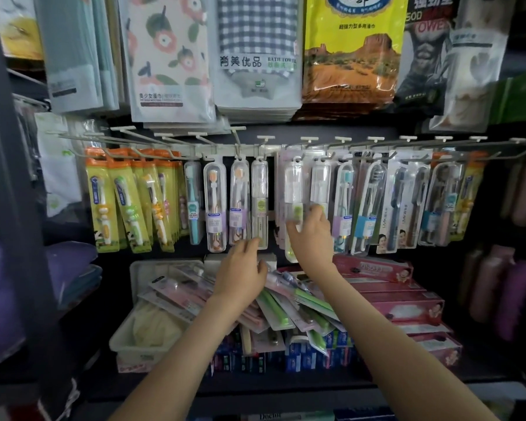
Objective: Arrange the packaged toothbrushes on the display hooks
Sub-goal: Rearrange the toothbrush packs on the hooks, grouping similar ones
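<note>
Head view: your right hand [310, 230] pinches the toothbrush pack [295, 189] low. It should feel light, stiff and slick, so hold its edges. Your left hand [243, 268] is loose and empty.

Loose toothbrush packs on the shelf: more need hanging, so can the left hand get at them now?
Probably yes. The left hand hangs just above the loose toothbrush packs with nothing between; the right hand grips a hanging pack.

Dim, soft overall blur, dark corners, wide-angle bending at the edges.
</note>
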